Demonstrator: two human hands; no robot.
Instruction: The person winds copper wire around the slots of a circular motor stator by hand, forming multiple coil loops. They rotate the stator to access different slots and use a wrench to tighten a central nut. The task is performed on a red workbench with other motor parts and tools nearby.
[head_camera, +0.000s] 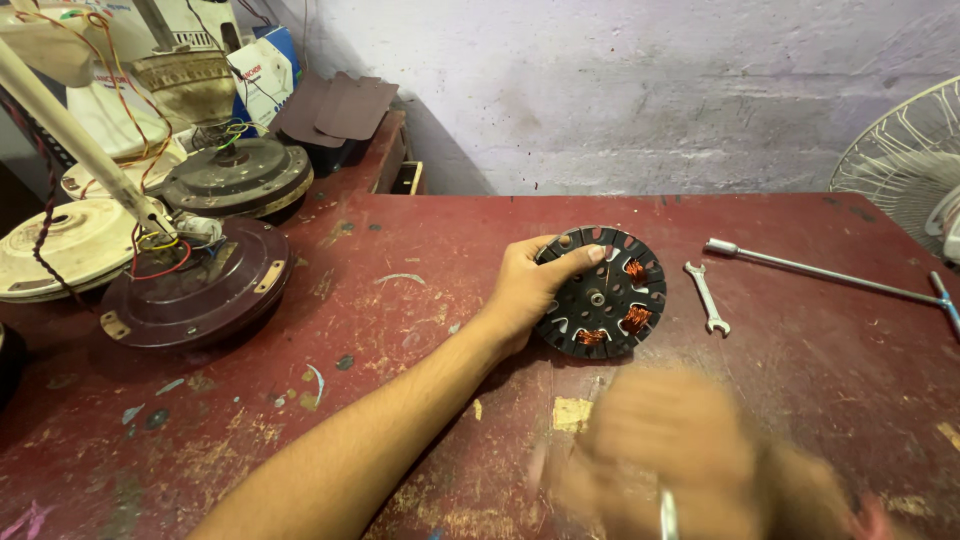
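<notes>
A round black fan motor core (603, 293) with copper windings showing through its slots lies on the worn red table (420, 300). My left hand (528, 288) grips its left edge, thumb laid across the top. My right hand (680, 450) is blurred by motion at the bottom of the view, in front of the core. A thin metal piece (667, 515) shows at that hand; whether the fingers hold it cannot be made out.
A small open-ended spanner (707, 297) lies just right of the core, and a long T-handle socket wrench (830, 275) beyond it. Ceiling fan motor housings (195, 285) with loose wires crowd the left side. A white fan guard (900, 160) stands at the right edge.
</notes>
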